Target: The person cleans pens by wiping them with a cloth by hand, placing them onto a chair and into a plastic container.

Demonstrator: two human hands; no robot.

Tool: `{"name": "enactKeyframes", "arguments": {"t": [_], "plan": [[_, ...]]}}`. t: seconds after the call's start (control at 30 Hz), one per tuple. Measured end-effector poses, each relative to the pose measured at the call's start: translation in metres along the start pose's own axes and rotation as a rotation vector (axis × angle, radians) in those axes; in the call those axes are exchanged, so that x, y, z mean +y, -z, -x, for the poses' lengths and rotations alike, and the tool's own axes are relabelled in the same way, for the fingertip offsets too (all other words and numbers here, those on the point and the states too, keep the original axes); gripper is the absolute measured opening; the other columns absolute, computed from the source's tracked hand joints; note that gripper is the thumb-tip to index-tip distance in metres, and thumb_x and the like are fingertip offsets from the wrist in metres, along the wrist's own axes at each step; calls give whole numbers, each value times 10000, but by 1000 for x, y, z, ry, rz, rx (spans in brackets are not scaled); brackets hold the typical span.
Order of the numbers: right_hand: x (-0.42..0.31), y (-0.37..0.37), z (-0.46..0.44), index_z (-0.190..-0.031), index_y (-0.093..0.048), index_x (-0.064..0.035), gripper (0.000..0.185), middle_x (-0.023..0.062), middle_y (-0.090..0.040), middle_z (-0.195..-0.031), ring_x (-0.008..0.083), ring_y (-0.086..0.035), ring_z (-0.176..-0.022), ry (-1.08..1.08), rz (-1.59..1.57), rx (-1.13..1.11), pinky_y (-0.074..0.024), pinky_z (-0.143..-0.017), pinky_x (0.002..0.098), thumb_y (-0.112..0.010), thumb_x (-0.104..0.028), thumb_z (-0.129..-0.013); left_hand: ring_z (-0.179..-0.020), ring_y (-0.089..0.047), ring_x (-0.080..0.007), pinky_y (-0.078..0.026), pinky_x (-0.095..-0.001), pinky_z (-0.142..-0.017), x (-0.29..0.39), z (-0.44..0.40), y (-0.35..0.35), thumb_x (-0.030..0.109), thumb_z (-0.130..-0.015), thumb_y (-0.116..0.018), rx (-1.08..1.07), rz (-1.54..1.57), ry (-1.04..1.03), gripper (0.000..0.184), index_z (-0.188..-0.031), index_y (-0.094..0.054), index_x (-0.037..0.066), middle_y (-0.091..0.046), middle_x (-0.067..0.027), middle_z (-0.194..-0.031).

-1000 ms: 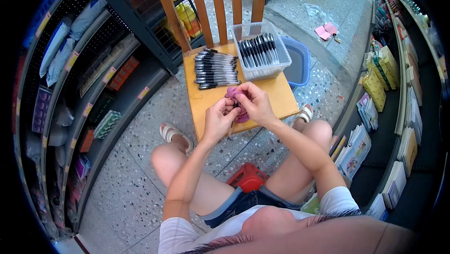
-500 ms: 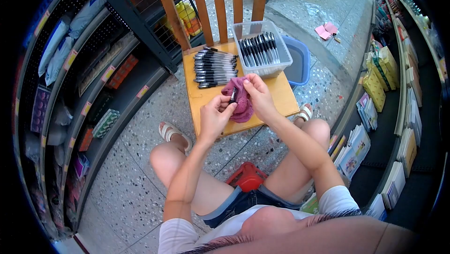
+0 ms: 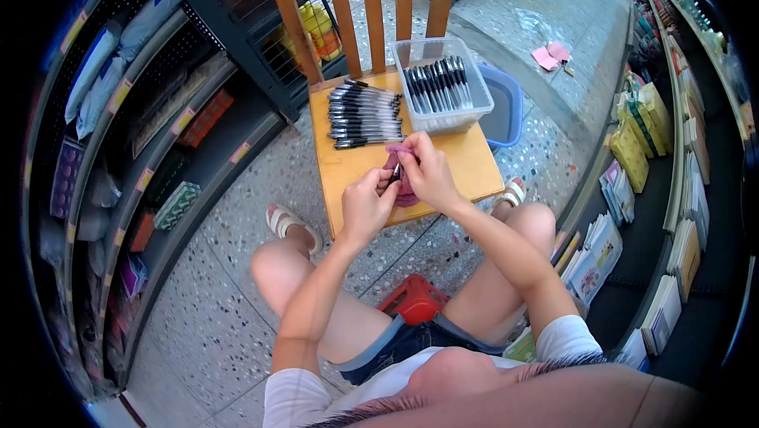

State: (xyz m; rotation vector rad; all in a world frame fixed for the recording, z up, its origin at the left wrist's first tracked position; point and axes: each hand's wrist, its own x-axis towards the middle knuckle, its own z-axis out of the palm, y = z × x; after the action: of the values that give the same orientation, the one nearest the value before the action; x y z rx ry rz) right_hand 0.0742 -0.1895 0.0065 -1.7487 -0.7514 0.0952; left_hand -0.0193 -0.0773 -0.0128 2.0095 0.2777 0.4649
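Over the front of a wooden chair seat [image 3: 466, 165], my left hand [image 3: 368, 200] pinches a dark pen [image 3: 394, 174]. My right hand [image 3: 431, 175] is closed on a purple cloth [image 3: 407, 193], which is bunched around the pen's upper part. The cloth and my fingers hide much of the pen. Behind my hands, a stack of black-capped clear pens [image 3: 364, 116] lies on the left of the seat. At its right stands a clear plastic box [image 3: 455, 121] with several more pens [image 3: 439, 84] leaning inside.
A blue basin [image 3: 510, 116] stands on the floor behind the box. Shelves with packaged goods [image 3: 178, 207] curve along the left, and shelves with books and bags [image 3: 601, 258] along the right. A red stool [image 3: 417, 299] shows between my legs. Pink paper [image 3: 551, 55] lies on the floor.
My right hand has moved down and left, closer to my left hand, and closed the cloth around the pen. Less of the cloth shows now. The stacked pens and the box have not moved.
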Motion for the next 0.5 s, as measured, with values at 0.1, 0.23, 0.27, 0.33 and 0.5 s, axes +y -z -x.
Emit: {"name": "enactKeyframes", "arguments": {"t": [0.1, 0.23, 0.27, 0.33, 0.5], "plan": [[5, 2, -6, -932, -455, -22, 58, 62, -575, -806, 131, -563, -722, -127, -331, 7, -461, -663, 251, -483, -57, -895, -675, -625, -121, -508, -244, -608, 1, -3, 1, 43, -819, -619, -47, 239, 146, 177, -959, -592, -62, -652, -93, -782], [12, 4, -10, -949, -433, -45, 54, 10, -543, -922, 77, -525, -821, -155, -738, -89, -443, -740, 221, -470, -63, -914, -697, -622, -120, -509, -238, -613, 4, -9, 6, 55, -876, -556, -81, 559, 260, 169, -989, -583, -67, -650, -86, -791], [12, 7, -8, -938, -450, -36, 51, 24, -542, -954, 81, -522, -862, -86, -724, -210, -438, -755, 231, -481, -52, -901, -702, -623, -121, -511, -239, -618, 3, -9, 7, 55, -877, -553, -96, 574, 252, 179, -1003, -578, -70, -650, -89, -801], [10, 4, -9, -932, -469, -20, 59, 55, -557, -962, 93, -525, -886, 207, -314, -180, -442, -750, 247, -492, -42, -883, -711, -623, -123, -513, -239, -630, 1, -10, 8, 56, -881, -548, -126, 605, 238, 200, -1032, -568, -74, -649, -95, -820], [10, 4, -4, -926, -493, 3, 67, 65, -594, -927, 93, -546, -836, -107, -390, -117, -448, -713, 238, -495, -31, -869, -707, -625, -126, -518, -245, -644, 7, 0, -1, 44, -878, -546, -120, 457, 185, 211, -1043, -558, -88, -647, -98, -822]]}}
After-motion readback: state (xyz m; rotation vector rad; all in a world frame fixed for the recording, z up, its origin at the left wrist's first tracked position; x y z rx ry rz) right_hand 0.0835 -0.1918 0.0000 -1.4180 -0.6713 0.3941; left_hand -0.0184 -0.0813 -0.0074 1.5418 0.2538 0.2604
